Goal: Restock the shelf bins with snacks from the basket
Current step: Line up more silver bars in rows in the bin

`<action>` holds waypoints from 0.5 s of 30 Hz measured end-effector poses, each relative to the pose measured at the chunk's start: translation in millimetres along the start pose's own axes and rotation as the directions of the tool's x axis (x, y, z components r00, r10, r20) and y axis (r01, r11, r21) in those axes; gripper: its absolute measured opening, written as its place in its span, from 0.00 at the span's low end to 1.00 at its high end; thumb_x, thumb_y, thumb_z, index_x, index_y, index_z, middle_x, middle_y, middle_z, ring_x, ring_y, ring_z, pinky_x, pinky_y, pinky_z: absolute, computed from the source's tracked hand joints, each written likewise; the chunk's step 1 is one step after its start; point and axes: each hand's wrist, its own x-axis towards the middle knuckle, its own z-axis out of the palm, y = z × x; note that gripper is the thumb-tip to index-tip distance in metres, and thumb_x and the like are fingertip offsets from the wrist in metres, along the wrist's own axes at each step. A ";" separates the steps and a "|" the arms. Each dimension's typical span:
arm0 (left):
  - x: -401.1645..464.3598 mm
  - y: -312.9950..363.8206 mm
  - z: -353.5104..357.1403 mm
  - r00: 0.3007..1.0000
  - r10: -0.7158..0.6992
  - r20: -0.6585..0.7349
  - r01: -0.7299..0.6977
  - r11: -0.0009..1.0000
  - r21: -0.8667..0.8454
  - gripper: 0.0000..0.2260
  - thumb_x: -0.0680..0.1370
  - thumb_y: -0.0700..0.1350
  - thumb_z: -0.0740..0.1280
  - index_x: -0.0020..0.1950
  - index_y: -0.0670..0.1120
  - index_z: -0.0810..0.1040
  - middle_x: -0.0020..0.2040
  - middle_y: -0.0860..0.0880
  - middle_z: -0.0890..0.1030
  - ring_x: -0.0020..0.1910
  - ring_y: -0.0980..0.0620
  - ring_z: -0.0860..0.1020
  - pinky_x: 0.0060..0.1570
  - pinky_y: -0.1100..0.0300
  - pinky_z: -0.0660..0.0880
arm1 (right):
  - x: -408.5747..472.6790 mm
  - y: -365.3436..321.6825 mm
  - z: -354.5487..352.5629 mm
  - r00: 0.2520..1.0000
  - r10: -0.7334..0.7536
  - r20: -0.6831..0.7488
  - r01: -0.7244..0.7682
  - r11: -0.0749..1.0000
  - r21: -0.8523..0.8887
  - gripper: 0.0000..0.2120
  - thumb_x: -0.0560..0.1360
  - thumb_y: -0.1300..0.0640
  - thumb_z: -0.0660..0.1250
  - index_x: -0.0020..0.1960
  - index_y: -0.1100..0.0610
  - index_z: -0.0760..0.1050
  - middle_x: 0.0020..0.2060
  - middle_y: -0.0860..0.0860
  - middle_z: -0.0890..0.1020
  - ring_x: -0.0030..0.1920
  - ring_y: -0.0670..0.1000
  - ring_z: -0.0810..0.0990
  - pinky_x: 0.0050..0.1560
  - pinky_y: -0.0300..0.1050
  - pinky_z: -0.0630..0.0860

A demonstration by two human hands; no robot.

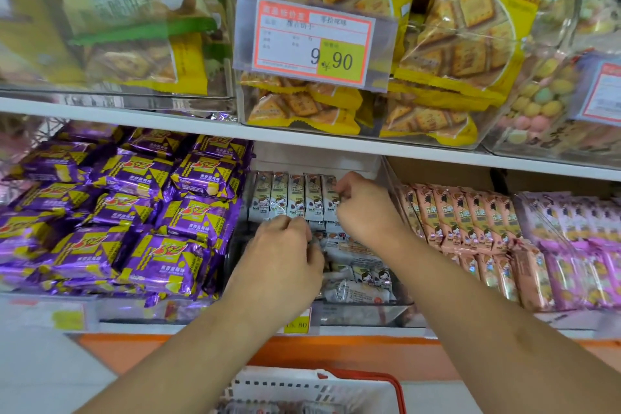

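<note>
**Both hands in the middle bin**

The left hand point(284, 257) and right hand point(364, 208) reach into the clear middle bin point(386, 307), fingers curled and pinching white snack packets point(295, 198), which stand in a row at its far end. The basket point(336, 390) sits near, below the shelf. Purple packets point(134, 208) fill the left bin.

At six o'clock the basket point(319, 390) is cut off by the bottom edge. The left hand point(282, 262) hides its own fingers and the packets beneath. The green bags point(111, 10) at eleven o'clock are blurred, print unreadable.
</note>
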 end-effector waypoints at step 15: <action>-3.1 22.3 -14.2 0.990 -0.093 -0.108 0.069 0.976 -0.208 0.10 0.81 0.57 0.65 0.50 0.53 0.81 0.45 0.56 0.82 0.47 0.58 0.78 0.46 0.59 0.75 | -61.4 -2.3 -21.9 0.962 -0.273 -0.014 0.274 0.962 0.001 0.16 0.71 0.53 0.74 0.54 0.43 0.72 0.49 0.43 0.75 0.45 0.47 0.76 0.46 0.52 0.79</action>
